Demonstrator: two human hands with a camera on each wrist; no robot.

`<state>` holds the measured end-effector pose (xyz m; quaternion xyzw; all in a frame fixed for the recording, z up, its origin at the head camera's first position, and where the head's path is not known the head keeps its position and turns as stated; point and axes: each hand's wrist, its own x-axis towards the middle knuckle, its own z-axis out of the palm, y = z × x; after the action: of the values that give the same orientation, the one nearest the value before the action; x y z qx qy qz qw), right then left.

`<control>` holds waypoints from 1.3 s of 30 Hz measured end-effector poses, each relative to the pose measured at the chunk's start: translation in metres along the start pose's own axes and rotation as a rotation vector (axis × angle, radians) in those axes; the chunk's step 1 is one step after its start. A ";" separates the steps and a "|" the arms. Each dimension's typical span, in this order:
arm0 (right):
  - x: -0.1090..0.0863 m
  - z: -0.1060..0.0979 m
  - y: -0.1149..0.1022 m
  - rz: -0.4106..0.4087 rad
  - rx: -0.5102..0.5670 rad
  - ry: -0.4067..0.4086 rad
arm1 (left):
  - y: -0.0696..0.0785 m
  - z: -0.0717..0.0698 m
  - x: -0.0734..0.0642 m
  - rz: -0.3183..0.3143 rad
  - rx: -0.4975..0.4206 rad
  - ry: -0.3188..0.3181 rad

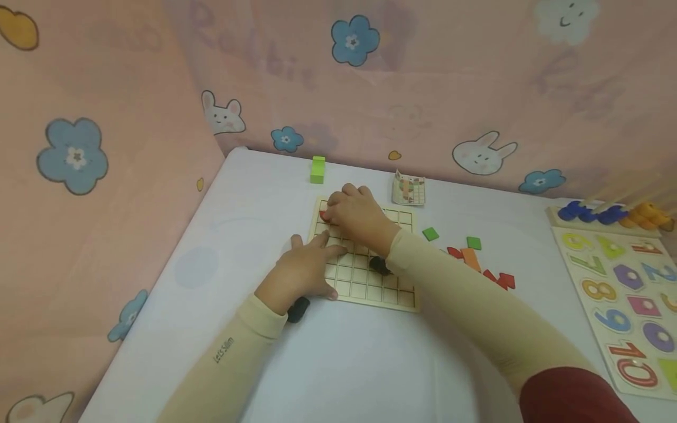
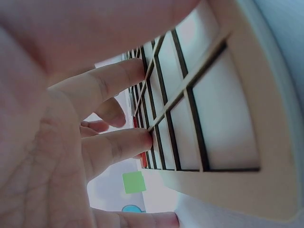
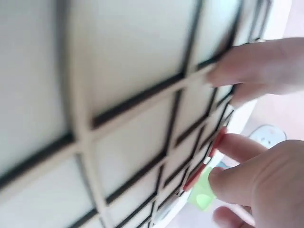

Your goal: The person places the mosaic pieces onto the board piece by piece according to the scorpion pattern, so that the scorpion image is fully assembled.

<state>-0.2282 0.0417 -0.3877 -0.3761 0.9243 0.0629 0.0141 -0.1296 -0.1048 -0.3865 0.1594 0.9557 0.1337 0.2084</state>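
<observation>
A wooden grid board (image 1: 349,298) lies on the white table. My left hand (image 1: 304,267) is spread over its left side, fingertips resting on the grid and near its edge. Over the board's upper left part, my right hand (image 1: 359,217) has its fingers bent and its thumb at a small red piece (image 1: 324,216). From the right wrist view, fingers of the right hand (image 3: 266,183) touch red on the grid (image 3: 218,140), with more red (image 3: 194,177) beside it. The red piece's full outline is hidden by the fingers.
A light green block (image 1: 317,170) and a small pattern card (image 1: 408,189) stand behind the board. To its right lie green squares (image 1: 473,242), an orange piece (image 1: 470,259) and several red pieces (image 1: 506,281). A number puzzle board (image 1: 608,305) is at far right.
</observation>
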 end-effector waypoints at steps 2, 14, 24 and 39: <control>-0.001 -0.001 0.000 0.032 0.013 -0.010 | 0.000 0.000 0.000 0.000 -0.002 -0.004; -0.011 -0.004 0.003 0.082 0.059 -0.016 | 0.002 -0.001 0.000 0.015 -0.014 0.006; -0.082 -0.005 0.064 0.205 0.245 0.073 | 0.004 0.000 -0.002 -0.015 -0.041 0.016; -0.154 0.031 0.130 0.273 0.329 -0.129 | 0.004 0.002 -0.001 -0.018 -0.062 0.021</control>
<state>-0.2086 0.2447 -0.3931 -0.2355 0.9616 -0.0636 0.1258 -0.1263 -0.1011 -0.3869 0.1430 0.9546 0.1629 0.2042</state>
